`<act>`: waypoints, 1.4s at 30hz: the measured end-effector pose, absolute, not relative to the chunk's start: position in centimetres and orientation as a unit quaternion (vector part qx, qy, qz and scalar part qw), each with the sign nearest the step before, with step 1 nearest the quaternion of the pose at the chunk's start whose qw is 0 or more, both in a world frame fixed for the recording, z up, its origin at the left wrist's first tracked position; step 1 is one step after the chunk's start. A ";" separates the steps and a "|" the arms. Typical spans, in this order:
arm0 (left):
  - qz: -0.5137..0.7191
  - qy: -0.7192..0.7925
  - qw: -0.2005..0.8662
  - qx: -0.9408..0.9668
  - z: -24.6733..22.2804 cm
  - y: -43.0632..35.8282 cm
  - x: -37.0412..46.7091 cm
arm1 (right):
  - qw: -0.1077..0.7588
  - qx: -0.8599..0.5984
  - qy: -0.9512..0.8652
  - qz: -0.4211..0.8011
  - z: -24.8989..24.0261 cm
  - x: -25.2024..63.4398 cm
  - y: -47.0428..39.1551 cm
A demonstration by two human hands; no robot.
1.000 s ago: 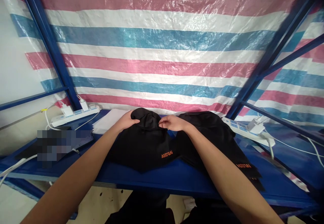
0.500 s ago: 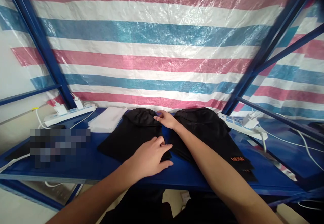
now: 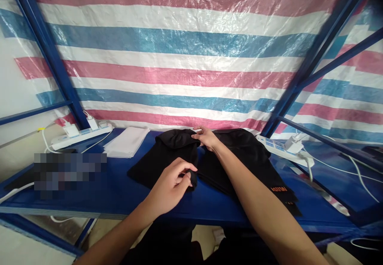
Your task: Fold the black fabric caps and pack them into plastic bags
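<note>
A black garment (image 3: 149, 163) lies on the blue table (image 3: 113, 195), its far end bunched up. My left hand (image 3: 173, 183) pinches the garment's near right corner between thumb and fingers. At the far right corner, my right hand (image 3: 206, 137) has its thumb and fingertips closed on the bunched cloth. Just to the right is a stack of black garments (image 3: 248, 153) with orange lettering near its front edge; my right forearm crosses over it and hides part of it.
White sheets (image 3: 125, 142) lie at the back left. Power strips with plugs and cables stand at the left (image 3: 83, 134) and right (image 3: 281, 149). Blue metal posts rise at both sides before a striped tarp (image 3: 179, 73). A blurred patch covers something at the left.
The black garment has shifted to the right, towards the stack. My left hand has closed on its near corner, and my right hand has moved slightly right with the far corner.
</note>
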State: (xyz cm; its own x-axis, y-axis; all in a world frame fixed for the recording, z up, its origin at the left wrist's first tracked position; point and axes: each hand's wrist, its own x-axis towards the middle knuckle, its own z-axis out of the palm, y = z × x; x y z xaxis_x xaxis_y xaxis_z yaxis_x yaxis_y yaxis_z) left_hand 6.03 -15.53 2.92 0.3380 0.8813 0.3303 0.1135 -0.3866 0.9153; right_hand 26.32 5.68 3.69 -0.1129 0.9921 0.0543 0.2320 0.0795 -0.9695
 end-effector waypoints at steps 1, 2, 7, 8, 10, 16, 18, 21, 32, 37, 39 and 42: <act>0.466 0.353 0.468 0.662 3.1 -15.7 5.7 | 0.439 -0.514 -0.595 0.435 4.1 26.5 5.5; 0.481 0.353 0.503 0.625 3.2 -15.9 5.1 | 0.454 -0.509 -0.593 0.428 4.5 26.5 5.4; 0.558 0.397 0.527 0.503 3.9 -16.7 -0.1 | 0.501 -0.429 -0.623 0.421 7.0 23.8 4.9; 0.559 0.420 0.512 0.499 3.8 -16.7 -1.5 | 0.499 -0.420 -0.631 0.421 7.4 22.6 5.0; 0.551 0.490 0.449 0.506 3.3 -16.5 -4.4 | 0.484 -0.416 -0.647 0.418 7.9 19.9 5.2; 0.386 0.631 0.130 0.660 0.5 -14.5 -10.6 | 0.212 -0.522 -0.812 0.154 5.5 14.3 4.7; 0.340 0.625 0.066 0.700 0.3 -14.1 -10.8 | 0.147 -0.517 -0.841 0.057 4.1 14.0 4.0; 0.344 0.574 0.041 0.742 0.9 -14.1 -9.3 | 0.144 -0.503 -0.852 -0.002 2.8 14.3 3.1; 0.122 0.499 0.028 0.858 -2.1 -19.9 -2.1 | 0.140 -0.515 -0.830 0.159 0.8 15.9 5.7; 0.059 0.560 -0.078 0.823 -4.0 -23.5 -0.3 | 0.217 -0.558 -0.792 0.123 1.2 16.2 6.2; 0.038 0.544 -0.064 0.836 -2.8 -24.4 -0.7 | 0.245 -0.567 -0.777 0.123 1.4 16.5 6.4; 0.026 0.485 0.027 0.874 1.9 -24.4 -2.2 | 0.300 -0.565 -0.758 0.127 1.3 17.0 6.9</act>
